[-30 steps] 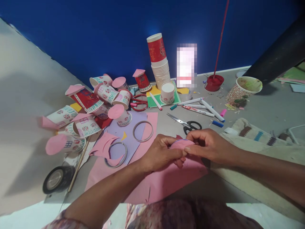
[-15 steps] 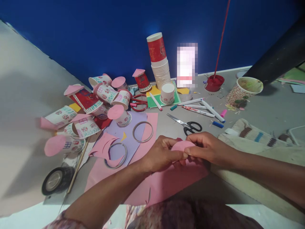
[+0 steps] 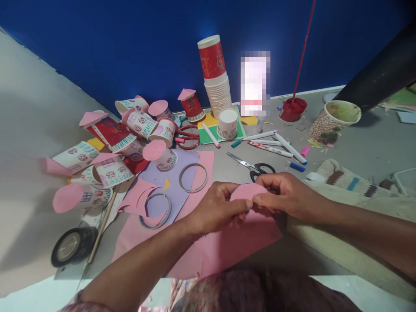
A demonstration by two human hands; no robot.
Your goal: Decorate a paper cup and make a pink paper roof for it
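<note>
Head view looks down on a grey desk [image 3: 364,147] set against a blue wall [image 3: 136,47], and the whole scene sits a little lower and further left in the picture than a second ago, so the camera has tipped slightly. A large pink paper sheet [image 3: 227,242] lies on the desk under both hands, overlapping a lilac sheet [image 3: 182,167] beside it. To the left sprawls a heap of decorated paper cups [image 3: 130,138], several capped with pink discs, unchanged since before. A tall stack of paper cups [image 3: 216,82] stands at the wall, with a single white cup [image 3: 227,123] in front of it on a green card. Right of that sit a red paint pot [image 3: 292,110] and a patterned cup [image 3: 334,121]. A black tape roll [image 3: 69,247] lies near the left edge. Two metal rings [image 3: 193,177] rest on the lilac and pink sheets. Black-handled scissors [image 3: 256,166] lie just beyond the hands, near a scatter of markers [image 3: 279,145].

The left hand [image 3: 217,208] and right hand [image 3: 286,195] both pinch a pink paper circle [image 3: 248,191] between thumb and fingertips, fingers curled closed on its edges. The circle is held just above the pink sheet, now lifted a touch higher and showing more of its face than before.
</note>
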